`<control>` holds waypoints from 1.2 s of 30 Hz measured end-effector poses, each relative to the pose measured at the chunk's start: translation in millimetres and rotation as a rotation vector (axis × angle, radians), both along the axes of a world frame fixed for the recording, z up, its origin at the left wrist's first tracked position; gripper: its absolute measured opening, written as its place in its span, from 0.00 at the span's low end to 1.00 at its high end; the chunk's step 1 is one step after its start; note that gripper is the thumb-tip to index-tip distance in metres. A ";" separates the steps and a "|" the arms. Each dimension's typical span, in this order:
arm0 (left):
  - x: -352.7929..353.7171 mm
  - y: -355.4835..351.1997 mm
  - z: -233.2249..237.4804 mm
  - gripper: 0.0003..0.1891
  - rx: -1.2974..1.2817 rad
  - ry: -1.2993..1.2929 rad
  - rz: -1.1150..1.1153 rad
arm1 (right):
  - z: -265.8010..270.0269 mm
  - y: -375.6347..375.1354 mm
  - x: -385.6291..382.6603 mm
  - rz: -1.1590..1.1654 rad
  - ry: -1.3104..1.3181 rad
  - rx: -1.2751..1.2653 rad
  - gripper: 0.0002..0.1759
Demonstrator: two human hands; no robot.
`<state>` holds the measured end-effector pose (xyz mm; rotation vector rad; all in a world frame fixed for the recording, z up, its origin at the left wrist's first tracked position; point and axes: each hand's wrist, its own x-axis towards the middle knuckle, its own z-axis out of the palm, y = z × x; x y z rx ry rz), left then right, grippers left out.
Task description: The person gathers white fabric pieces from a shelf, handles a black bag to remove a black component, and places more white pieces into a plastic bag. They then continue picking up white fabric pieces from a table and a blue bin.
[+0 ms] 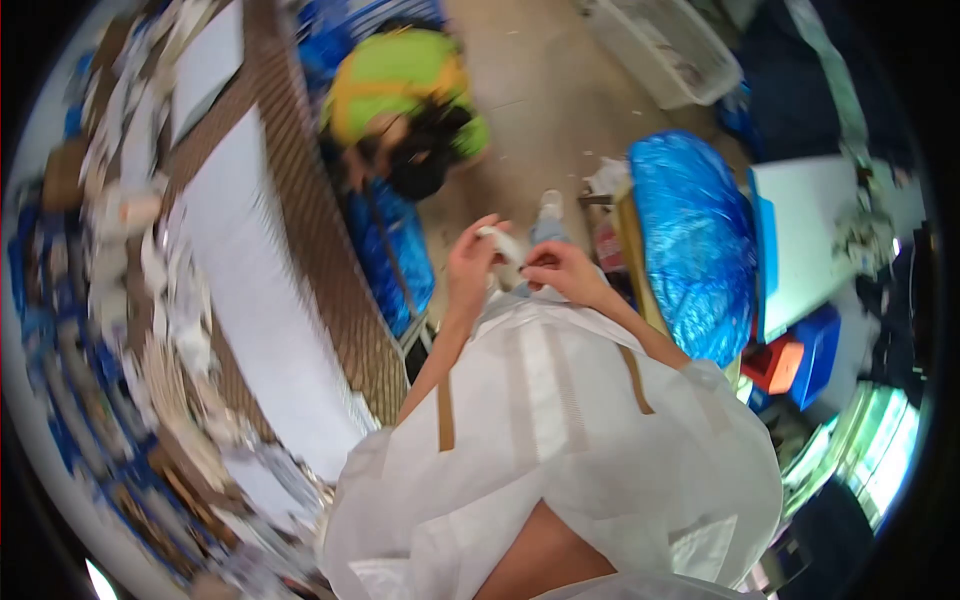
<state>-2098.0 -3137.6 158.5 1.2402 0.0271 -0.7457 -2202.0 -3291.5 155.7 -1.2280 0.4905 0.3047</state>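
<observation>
Both hands are raised close together in front of my white shirt [540, 400]. A small white item [503, 243] sits between the thumb and fingers of my left hand [474, 258]; blur hides what exactly it is. My right hand [562, 272] is beside it, its thumb and fingers pinched near the item's lower right end. Whatever those fingertips hold is too small to name. Below the hands, a light shoe [551, 204] shows on the floor.
At left stands a long table with a brown ribbed surface [340, 280] and white sheets [265, 290]. Another person [400, 90] in yellow-green bends beside it. A blue plastic-wrapped bundle [692, 240] is at right; a pale bin [665, 50] lies behind.
</observation>
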 end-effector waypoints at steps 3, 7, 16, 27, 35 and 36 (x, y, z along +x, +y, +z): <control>28.0 -58.2 -10.5 0.18 0.083 -0.028 -0.061 | -5.6 -56.6 11.5 -0.051 -0.093 -0.139 0.11; 61.3 -130.0 -3.1 0.16 0.200 -0.085 -0.097 | -8.2 -113.7 31.3 -0.213 -0.159 -0.204 0.12; 121.2 -251.7 28.0 0.13 0.247 -0.006 -0.052 | -0.1 -213.9 73.3 -0.468 -0.185 0.058 0.09; 245.4 -357.7 -25.8 0.12 0.287 -0.016 -0.037 | -5.9 -338.8 194.2 -0.288 -0.089 -0.229 0.09; 418.1 -414.8 7.0 0.11 -0.148 0.214 0.153 | 10.2 -429.0 399.6 -0.146 -0.159 -0.174 0.08; 430.3 -415.3 9.5 0.11 -0.215 0.247 0.150 | 12.3 -436.7 422.6 -0.111 -0.172 -0.193 0.08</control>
